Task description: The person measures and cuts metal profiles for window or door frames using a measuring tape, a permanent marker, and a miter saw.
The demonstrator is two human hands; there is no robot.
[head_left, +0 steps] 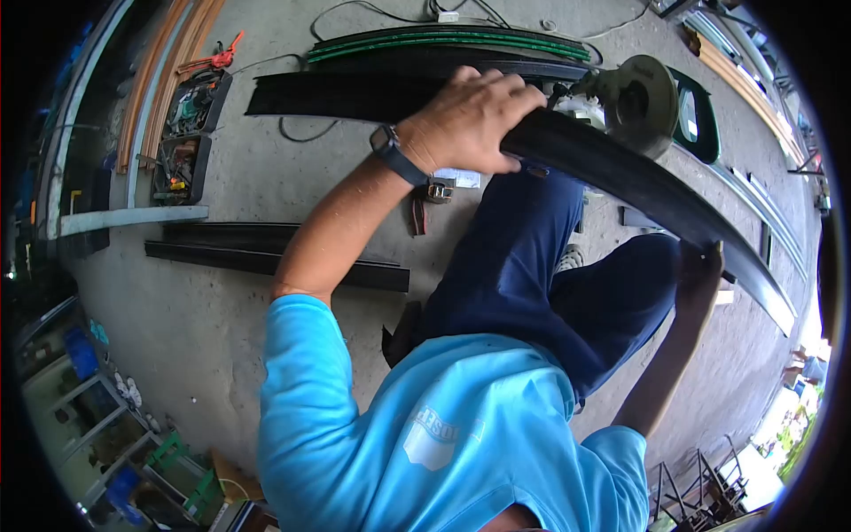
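Observation:
A long black channel-shaped profile (pixel 612 160) stretches across in front of me, above my knees, from the upper left to the lower right. My left hand (pixel 474 120), with a dark watch on its wrist, is closed over the profile near its middle, fingers on the far edge and thumb on the near one. Toward the right end, my right hand (pixel 703 264) grips the near edge; most of its fingers are hidden or in shadow. Just beyond the profile stands a cut-off saw (pixel 643 106) with a round guard, its base partly covered by the profile.
More black profiles (pixel 284 257) lie on the floor at left, near red-handled pliers (pixel 418 215) and a tape measure (pixel 440 190). Green-edged strips (pixel 452 37) and cables lie beyond. Open toolboxes (pixel 197 102) stand at upper left beside brown bars (pixel 160 89). Long metal bars (pixel 753 199) lie at right.

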